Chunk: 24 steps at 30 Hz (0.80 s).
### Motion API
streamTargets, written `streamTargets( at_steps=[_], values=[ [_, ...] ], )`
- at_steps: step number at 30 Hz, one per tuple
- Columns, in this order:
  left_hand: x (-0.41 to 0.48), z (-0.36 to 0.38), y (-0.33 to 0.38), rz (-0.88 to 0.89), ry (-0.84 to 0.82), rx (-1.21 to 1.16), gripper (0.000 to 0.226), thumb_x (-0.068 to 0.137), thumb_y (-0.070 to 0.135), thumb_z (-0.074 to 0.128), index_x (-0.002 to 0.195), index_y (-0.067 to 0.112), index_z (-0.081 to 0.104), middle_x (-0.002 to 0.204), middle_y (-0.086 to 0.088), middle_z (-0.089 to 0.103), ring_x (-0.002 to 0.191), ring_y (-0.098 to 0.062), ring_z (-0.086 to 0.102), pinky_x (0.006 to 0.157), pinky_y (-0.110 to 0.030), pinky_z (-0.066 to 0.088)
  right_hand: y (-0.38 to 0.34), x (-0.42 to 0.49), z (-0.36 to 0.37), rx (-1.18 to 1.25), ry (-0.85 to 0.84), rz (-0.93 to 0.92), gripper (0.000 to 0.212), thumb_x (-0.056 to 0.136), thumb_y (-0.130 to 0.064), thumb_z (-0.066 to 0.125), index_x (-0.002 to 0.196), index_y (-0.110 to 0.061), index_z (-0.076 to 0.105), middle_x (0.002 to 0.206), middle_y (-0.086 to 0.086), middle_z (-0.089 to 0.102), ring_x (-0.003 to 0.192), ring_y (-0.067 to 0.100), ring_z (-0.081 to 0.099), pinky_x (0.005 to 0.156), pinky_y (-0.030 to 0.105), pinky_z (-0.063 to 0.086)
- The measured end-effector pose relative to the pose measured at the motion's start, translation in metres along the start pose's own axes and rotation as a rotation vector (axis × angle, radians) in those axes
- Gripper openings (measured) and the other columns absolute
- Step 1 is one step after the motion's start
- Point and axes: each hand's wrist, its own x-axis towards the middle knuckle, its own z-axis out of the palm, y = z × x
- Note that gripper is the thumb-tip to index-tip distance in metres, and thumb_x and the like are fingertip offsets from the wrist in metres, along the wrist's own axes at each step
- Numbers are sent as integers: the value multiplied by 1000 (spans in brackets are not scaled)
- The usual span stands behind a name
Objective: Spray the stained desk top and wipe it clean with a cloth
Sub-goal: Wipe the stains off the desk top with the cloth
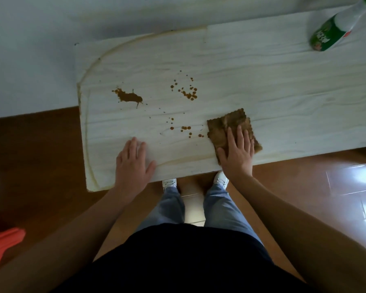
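Observation:
The white wood-grain desk top carries brown stains: a large blot at the left, a cluster of drops in the middle, and smaller drops nearer the front edge. A brown cloth lies flat at the front of the desk. My right hand presses down on it with fingers spread. My left hand rests flat on the bare desk near the front edge, holding nothing. A green and white spray bottle stands at the far right back of the desk.
The desk's left end is rounded, with a yellowish line along its rim. A pale wall runs behind and to the left. Brown wooden floor lies below, with an orange object at the lower left. My feet stand under the front edge.

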Motion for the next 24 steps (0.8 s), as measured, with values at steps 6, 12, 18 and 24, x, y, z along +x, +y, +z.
streamTargets(
  at_steps=[6,12,18,24],
  values=[
    [0,-8,-15,67,-48,-32,68,101,54,39,157,16,28,167,-13,16,154,-32,15,120,-47,24,-80,-31,28,32,-35,-45,68,101,-46,34,160,-24,8,167,6,-4,153,25,-12,123,46,-9],
    [3,-14,-38,96,16,19,62,101,51,43,151,14,35,164,-15,25,152,-34,23,121,-49,27,-147,-68,58,-47,-98,-246,65,100,-42,40,158,-22,19,167,8,7,153,29,-2,124,52,4],
    [19,-19,-59,69,31,38,66,101,50,42,155,13,29,166,-17,19,153,-36,19,122,-51,25,-105,-33,32,-48,-78,-187,67,102,-48,31,159,-29,2,166,-1,-10,152,19,-14,123,41,-5],
    [27,-11,-59,64,29,30,67,101,49,43,155,11,31,165,-18,22,153,-37,19,121,-51,26,-53,38,-8,-64,-10,120,67,102,-49,29,160,-25,3,167,4,-4,153,23,-8,125,45,0]
  ],
)
